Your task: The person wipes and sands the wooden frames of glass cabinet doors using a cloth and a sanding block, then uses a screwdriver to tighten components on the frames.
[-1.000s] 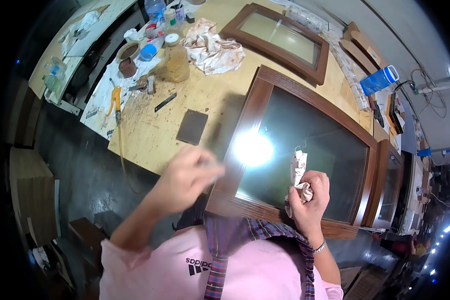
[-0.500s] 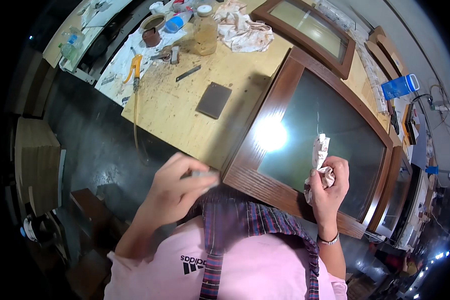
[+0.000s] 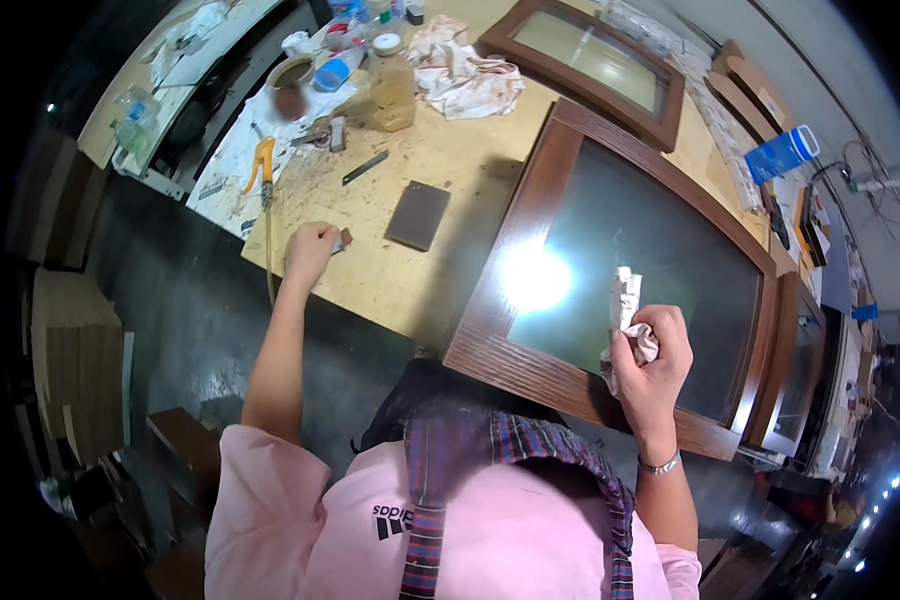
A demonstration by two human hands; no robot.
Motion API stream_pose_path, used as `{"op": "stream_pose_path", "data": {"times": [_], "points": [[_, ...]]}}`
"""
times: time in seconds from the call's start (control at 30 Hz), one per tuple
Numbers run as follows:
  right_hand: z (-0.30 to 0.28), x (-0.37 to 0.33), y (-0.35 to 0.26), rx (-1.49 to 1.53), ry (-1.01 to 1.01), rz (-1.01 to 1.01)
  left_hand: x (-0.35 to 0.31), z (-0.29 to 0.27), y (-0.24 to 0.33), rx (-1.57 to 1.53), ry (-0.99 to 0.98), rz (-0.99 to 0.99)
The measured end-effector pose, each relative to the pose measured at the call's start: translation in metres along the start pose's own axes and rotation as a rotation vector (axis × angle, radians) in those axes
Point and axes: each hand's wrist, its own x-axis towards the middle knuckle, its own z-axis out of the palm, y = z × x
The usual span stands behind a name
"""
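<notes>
My left hand is closed at the near left edge of the worktable. From its fingers sticks out a small grey and brown block, partly hidden by the hand. Over the glass pane of a brown wooden cabinet door, my right hand pinches a twisted white rag with brown stains. Its rolled tip points away from me. A flat dark brown square pad lies between my left hand and the door.
An orange air blow gun with its hose lies at the table's left. Behind are a dark scraper strip, a jar of yellowish liquid, a stained cloth and a second framed door. A blue jug stands right.
My left hand has moved forward and left from in front of my chest to the tabletop, carrying the small block. The right hand stays over the glass with the rag.
</notes>
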Motion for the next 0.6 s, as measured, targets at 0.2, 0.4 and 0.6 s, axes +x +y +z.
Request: {"op": "stream_pose_path", "data": {"times": [0.2,0.4,0.6], "points": [[0.009,0.017,-0.039,0.501,0.055,0.425,-0.097,-0.021,0.148,-0.800,-0.087,0.462],[0.033,0.024,-0.069,0.674,-0.195,0.124,-0.154,-0.023,0.216,-0.739,-0.256,1.063],[0.015,-0.013,-0.035,-0.064,-0.453,-0.169,-0.174,-0.037,0.166,-0.350,-0.253,1.138]]}}
